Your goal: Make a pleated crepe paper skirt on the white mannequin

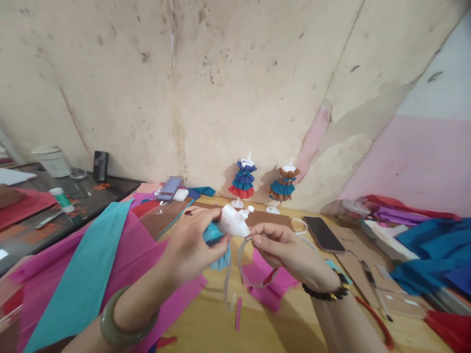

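Mannequin [233, 221], small and white, with gathered turquoise skirt [217, 234], is tilted at six o'clock from the view's centre, gripped by the left hand [195, 238]. At its four o'clock, the right hand [285, 247] pinches a thin whitish ribbon [240, 262].

smth plstc mannequin [235, 221], matt ppr [88, 264], wd table [206, 318]

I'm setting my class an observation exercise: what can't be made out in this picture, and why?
All in the head view:
Light-blue ruffled dress: partly hidden by the left hand.
Narrow whitish ribbon: its pinched part, covered by the right hand.
Small white dress-form bust: reddish specks, too small to identify.
Long turquoise strip: lower end, cut off by the bottom edge.
Flat grey object: details, masked by pixel blocks.
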`<state>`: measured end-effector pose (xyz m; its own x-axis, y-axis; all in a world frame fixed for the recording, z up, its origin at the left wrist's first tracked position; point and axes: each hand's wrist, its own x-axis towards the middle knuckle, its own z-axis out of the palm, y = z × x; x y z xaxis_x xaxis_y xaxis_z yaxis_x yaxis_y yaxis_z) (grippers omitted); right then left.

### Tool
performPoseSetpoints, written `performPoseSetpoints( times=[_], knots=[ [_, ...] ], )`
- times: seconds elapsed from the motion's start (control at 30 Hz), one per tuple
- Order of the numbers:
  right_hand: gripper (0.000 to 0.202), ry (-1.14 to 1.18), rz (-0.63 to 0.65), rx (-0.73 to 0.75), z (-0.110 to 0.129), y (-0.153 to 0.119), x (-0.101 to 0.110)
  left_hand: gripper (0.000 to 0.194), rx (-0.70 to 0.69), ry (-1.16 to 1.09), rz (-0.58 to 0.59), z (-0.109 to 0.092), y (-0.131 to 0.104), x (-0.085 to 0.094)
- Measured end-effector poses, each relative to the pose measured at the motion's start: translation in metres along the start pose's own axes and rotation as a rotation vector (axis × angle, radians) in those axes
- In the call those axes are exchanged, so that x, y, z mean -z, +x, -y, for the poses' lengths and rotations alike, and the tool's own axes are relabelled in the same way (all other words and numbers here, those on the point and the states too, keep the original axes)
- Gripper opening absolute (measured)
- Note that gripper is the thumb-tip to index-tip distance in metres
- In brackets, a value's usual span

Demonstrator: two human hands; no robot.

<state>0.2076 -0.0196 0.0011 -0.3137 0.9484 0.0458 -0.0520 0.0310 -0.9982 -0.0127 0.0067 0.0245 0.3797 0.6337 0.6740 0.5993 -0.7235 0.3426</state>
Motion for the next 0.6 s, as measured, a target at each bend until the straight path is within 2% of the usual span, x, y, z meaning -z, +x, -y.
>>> performPoseSetpoints(
  times=[0.17,0.3,0.47,0.6],
  knots=[
    [0.031,-0.154,-0.034,0.031,0.000,-0.001,0.007,0.019,-0.078,0.016,-0.057,0.000,-0.005,-0.005],
    [0.027,-0.287,-0.085,0.099,-0.001,0.002,0.001,0.017,-0.107,0.066,-0.082,-0.002,-0.008,-0.010],
    [0.027,-0.327,-0.245,0.229,-0.007,0.007,-0.015,0.016,-0.016,0.149,-0.002,-0.007,-0.008,-0.011],
    [0.032,-0.439,-0.226,0.233,-0.005,0.006,-0.027,0.017,0.020,0.210,0.056,-0.008,-0.010,-0.009]
  ],
)
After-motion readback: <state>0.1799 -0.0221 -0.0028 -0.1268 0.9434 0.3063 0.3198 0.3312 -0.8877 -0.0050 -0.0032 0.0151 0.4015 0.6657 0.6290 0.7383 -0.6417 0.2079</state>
